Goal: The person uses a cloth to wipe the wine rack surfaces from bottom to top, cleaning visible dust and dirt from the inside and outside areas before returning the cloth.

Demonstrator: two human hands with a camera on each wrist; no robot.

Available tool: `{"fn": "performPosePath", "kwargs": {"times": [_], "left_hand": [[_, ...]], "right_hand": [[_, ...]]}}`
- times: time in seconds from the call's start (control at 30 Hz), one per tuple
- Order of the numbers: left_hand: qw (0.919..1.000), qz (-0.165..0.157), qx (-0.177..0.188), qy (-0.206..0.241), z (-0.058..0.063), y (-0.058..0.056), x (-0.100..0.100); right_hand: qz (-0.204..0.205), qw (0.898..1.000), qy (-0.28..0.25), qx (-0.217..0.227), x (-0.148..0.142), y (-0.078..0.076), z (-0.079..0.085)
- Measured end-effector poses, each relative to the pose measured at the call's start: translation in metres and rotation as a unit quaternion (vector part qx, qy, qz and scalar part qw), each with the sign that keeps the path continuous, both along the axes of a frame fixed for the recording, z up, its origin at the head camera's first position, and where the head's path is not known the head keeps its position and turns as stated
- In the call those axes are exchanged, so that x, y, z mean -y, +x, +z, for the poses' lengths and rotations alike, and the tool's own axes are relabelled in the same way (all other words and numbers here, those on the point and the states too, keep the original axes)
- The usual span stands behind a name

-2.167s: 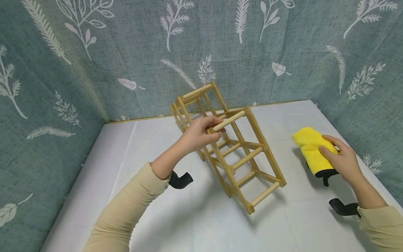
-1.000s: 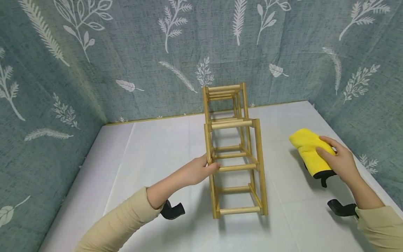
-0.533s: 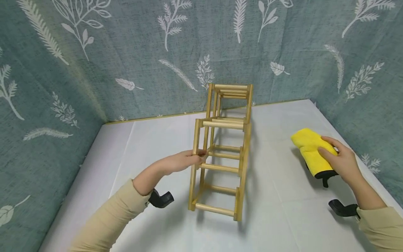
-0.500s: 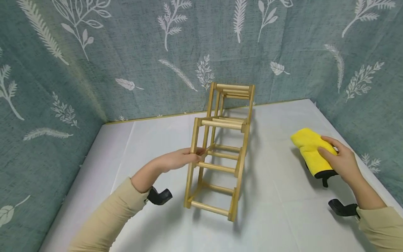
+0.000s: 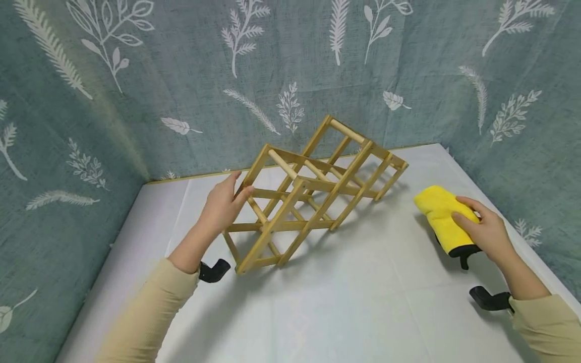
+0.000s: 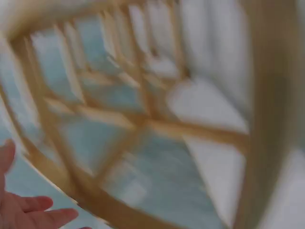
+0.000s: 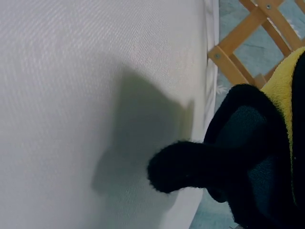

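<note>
A folding wooden wine rack [image 5: 271, 227] stands slantwise on the white table in the head view, its lattice running from front left to back right. At its left end is my left hand [image 5: 218, 206], with thumb and forefinger apart by the end slats. In the left wrist view the fingers [image 6: 52, 217] look straight and spread beside the blurred rack [image 6: 200, 131]; contact is unclear. My right hand [image 5: 492, 237] grips a folded yellow cloth [image 5: 440, 217] with black edging, thumb on top. A dark strip of the cloth [image 7: 190, 164] hangs down in the right wrist view.
The white table [image 5: 340, 302] meets a grey-green leaf-patterned curtain [image 5: 190, 85] at the back and both sides. Black wrist mounts [image 5: 215, 270] sit below both wrists. Part of the rack [image 7: 243, 31] shows past the cloth in the right wrist view.
The rack has turned from pointing roughly front to back to lying diagonally, its near end swung left. My left hand moved left and its fingers spread. The right hand keeps the cloth in place.
</note>
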State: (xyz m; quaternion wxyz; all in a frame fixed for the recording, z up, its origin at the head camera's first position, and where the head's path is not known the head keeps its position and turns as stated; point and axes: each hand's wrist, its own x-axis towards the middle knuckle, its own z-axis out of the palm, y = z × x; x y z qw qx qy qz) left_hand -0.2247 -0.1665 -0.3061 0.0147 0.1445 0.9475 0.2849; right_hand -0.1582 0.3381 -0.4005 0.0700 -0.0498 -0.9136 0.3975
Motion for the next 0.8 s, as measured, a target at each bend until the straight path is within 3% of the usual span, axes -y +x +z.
{"fn": "performPosePath", "kwargs": {"times": [0.1, 0.2, 0.33, 0.43, 0.5, 0.6, 0.8], "left_hand": [[0.9974, -0.012, -0.043, -0.057, 0.002, 0.029, -0.020], [0.9864, -0.020, -0.065, -0.150, -0.005, 0.048, -0.037], [0.9618, 0.015, -0.149, -0.229, -0.022, 0.060, -0.052], [0.9533, 0.040, -0.185, -0.235, -0.027, 0.063, -0.054], [0.9564, 0.034, -0.181, -0.226, -0.026, 0.062, -0.051], [0.9713, 0.004, -0.140, -0.192, -0.022, 0.054, -0.041], [0.9891, -0.035, -0.068, -0.126, -0.019, 0.016, -0.008]], "right_hand": [[0.002, 1.000, -0.003, -0.005, -0.001, -0.001, -0.001], [0.001, 1.000, -0.008, -0.012, -0.001, -0.001, -0.002], [-0.003, 1.000, -0.015, -0.004, 0.001, -0.004, -0.006], [0.001, 1.000, -0.009, 0.003, 0.004, -0.005, -0.006], [0.008, 1.000, 0.003, 0.005, 0.005, -0.005, -0.004], [0.013, 1.000, 0.013, 0.011, 0.007, -0.004, -0.002], [0.075, 0.996, 0.026, 0.037, 0.015, -0.006, 0.000]]}}
